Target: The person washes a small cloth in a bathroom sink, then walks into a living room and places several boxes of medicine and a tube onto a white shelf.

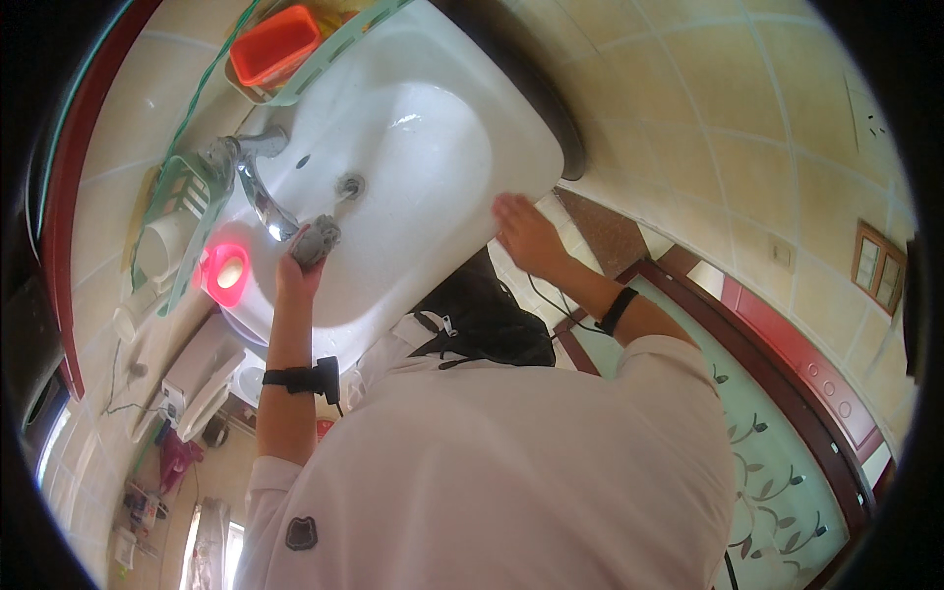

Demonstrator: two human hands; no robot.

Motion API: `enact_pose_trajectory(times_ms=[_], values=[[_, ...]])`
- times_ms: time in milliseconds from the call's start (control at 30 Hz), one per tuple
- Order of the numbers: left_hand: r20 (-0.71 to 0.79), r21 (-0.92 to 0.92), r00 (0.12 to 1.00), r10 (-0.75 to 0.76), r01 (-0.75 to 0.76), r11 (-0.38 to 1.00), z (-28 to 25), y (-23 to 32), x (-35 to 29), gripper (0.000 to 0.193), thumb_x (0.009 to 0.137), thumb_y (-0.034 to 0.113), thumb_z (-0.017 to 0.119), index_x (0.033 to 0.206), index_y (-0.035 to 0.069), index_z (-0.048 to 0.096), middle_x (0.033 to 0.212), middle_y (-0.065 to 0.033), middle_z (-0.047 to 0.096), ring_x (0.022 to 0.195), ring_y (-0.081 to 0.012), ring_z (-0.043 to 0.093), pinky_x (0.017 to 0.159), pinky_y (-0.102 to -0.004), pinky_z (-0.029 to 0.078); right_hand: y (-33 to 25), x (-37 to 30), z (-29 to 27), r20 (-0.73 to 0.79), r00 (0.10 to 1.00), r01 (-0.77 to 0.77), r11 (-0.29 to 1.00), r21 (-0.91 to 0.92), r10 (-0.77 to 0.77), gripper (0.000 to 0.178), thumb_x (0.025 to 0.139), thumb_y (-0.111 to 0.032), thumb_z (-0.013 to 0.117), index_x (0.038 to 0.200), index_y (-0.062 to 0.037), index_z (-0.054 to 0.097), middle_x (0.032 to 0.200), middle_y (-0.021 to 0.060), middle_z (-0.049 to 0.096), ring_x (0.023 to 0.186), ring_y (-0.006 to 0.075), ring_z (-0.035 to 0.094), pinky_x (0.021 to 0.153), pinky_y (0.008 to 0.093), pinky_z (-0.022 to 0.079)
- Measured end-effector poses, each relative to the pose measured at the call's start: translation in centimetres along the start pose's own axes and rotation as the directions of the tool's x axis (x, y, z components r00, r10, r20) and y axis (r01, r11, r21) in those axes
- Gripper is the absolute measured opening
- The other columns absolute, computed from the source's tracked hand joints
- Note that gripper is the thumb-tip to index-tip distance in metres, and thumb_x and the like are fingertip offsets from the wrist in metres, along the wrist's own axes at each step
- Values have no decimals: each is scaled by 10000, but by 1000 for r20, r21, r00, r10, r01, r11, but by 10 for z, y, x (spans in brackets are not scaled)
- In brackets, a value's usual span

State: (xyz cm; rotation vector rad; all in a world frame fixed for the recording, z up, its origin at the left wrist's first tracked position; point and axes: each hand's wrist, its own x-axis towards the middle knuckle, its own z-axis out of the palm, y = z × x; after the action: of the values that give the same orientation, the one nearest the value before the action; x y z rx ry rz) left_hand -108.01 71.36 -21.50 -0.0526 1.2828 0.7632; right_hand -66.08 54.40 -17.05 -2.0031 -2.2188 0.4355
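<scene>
My left hand [298, 270] is closed around a grey crumpled wad [319, 239], a cloth or scrubber, I cannot tell which. It is held right beneath the spout of the chrome faucet [261, 192], where water appears to run toward the drain [349, 186]. Around it spreads the white washbasin [433, 206], its bowl wet near the drain. My right hand [528, 234] is over the basin's right front rim, with fingertips smeared by motion; nothing shows in it. Left of the faucet base, a pink soap dish [226, 274] carries a pale bar of soap [231, 272].
A green basket with an orange container [275, 45] stands at the basin's back. Another green basket [187, 211] with a white cup [165, 245] is at the left. A black bag [487, 315] hangs below the front rim. A glass door [777, 462] stands at the right.
</scene>
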Motion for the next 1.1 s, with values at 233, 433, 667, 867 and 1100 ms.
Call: enact_pose_trajectory(times_ms=[233, 433, 667, 867, 1100], values=[[-38, -15, 999, -1, 1, 1000, 1, 1, -10, 439, 961, 73, 302, 1313, -23, 547, 1359, -221, 529, 1262, -367, 519, 1080, -487, 429, 23, 9, -7, -50, 991, -123, 992, -14, 123, 690, 952, -341, 560, 1437, 94, 331, 1510, 293, 313, 1425, 425, 277, 1184, 507, 215], [-121, -55, 990, 66, -73, 996, 2, 10, -22, 445, 973, 97, 293, 1328, -47, 521, 1375, -217, 522, 1285, -366, 499, 1102, -498, 402, 7, 25, 9, 157, 968, 191, 980, 54, -197, 735, 970, -396, 511, 1464, 98, 280, 1543, 267, 270, 1464, 381, 215, 1208, 479, 154], [-206, -96, 971, 121, -143, 985, -14, 15, -42, 454, 979, 98, 282, 1347, -33, 514, 1351, -202, 536, 1255, -353, 512, 1080, -473, 410, -58, 61, 37, 259, 842, 449, 880, 152, -474, 627, 968, -463, 476, 1285, 77, 509, 1395, 273, 478, 1352, 387, 408, 1167, 484, 260], [-215, -240, 966, 144, -195, 951, -52, 4, -71, 446, 972, 75, 297, 1342, -35, 520, 1373, -200, 519, 1279, -352, 492, 1100, -473, 392, -97, 85, 73, 288, 635, 627, 696, 350, -717, 688, 962, -512, 480, 1285, 95, 498, 1374, 304, 487, 1314, 406, 458, 1128, 483, 335], [-187, -357, 969, 163, -222, 907, -78, 6, -114, 444, 968, 25, 298, 1359, -74, 483, 1373, -244, 502, 1283, -354, 494, 1107, -463, 405, -195, 91, 129, 312, 519, 670, 605, 431, -796, 806, 974, -584, 409, 1381, 111, 395, 1457, 311, 392, 1371, 412, 390, 1160, 473, 289]])
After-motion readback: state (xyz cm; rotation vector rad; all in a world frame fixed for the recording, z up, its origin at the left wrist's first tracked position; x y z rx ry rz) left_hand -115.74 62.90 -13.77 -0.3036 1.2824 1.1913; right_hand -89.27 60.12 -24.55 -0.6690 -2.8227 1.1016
